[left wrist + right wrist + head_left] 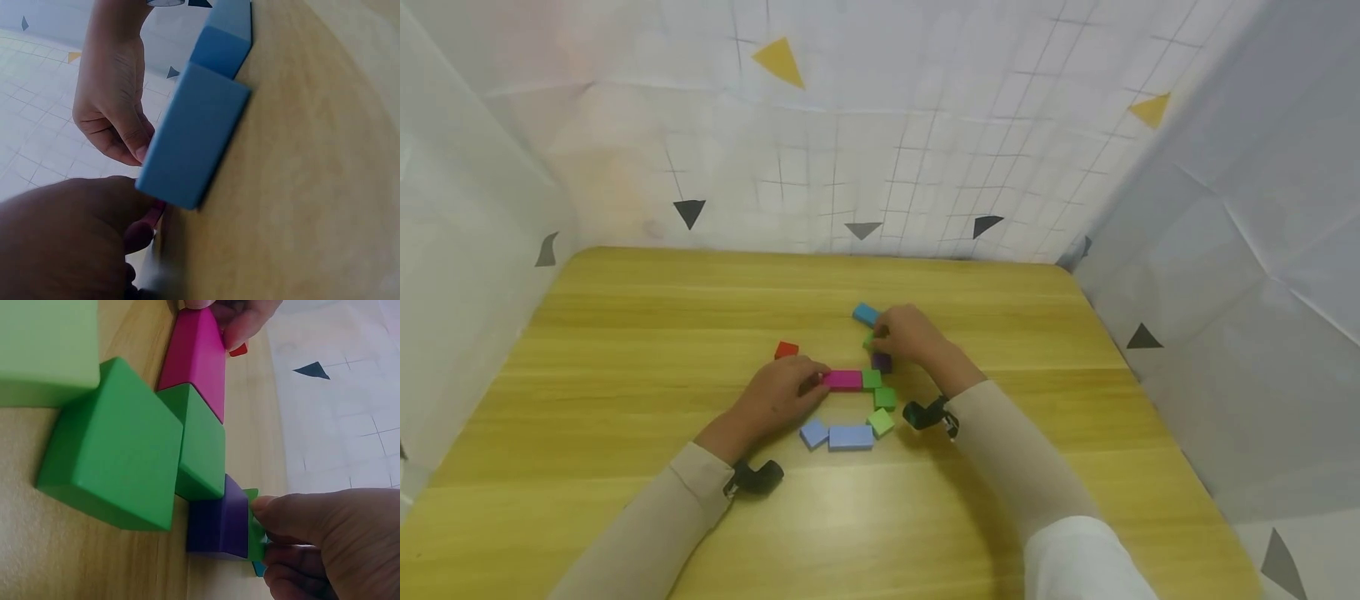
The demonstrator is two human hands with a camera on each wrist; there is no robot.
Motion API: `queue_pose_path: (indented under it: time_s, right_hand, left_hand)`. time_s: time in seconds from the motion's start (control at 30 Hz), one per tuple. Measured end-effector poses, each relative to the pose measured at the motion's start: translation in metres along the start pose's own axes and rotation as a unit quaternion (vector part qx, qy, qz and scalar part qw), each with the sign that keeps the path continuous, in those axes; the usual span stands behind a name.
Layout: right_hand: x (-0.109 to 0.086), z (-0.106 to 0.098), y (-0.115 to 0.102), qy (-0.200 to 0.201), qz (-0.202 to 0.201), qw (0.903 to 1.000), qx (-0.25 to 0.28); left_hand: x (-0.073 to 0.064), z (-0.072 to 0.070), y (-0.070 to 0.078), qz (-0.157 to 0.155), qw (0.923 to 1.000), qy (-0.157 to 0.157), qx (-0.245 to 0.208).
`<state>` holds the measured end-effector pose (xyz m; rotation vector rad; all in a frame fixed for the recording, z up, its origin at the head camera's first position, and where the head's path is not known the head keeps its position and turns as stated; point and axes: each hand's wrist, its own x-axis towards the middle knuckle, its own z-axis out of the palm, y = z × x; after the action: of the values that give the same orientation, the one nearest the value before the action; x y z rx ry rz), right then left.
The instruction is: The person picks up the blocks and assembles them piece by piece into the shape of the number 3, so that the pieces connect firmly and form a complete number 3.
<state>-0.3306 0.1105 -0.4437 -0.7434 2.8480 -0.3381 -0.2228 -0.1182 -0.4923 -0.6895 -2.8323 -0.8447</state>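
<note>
My left hand (781, 393) pinches the left end of a magenta block (844, 381), as the right wrist view also shows. The other end of that block meets a green block (871, 379); a second green block (885, 398) stands just nearer. My right hand (912, 336) holds a small green block (255, 528) between thumb and fingers, against the far side of a purple block (219, 519). Most of that small block is hidden by the fingers. Right beyond my right hand lies a blue block (865, 314).
A red block (787, 349) lies beyond my left hand. Nearer me, a light green block (881, 422), a long periwinkle block (851, 437) and a small periwinkle block (814, 434) continue the curved row. The wooden table (700, 292) ends at white patterned sheeting (880, 150).
</note>
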Motion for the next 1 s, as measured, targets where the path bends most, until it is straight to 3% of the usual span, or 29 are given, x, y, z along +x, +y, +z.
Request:
queue_pose_path:
  time_s: [0.7,1.0]
  right_hand:
    - [-0.0053,-0.0042,-0.0036,-0.021,0.007,0.999,0.038]
    - [-0.0065,-0.0057,-0.0034,-0.025,0.01,0.999,0.036]
  left_hand:
    - [-0.0025,-0.001,0.001,0.0,0.9999,-0.008,-0.013]
    - [-0.0014,0.0004,0.0011,-0.009,0.9999,0.006,-0.006]
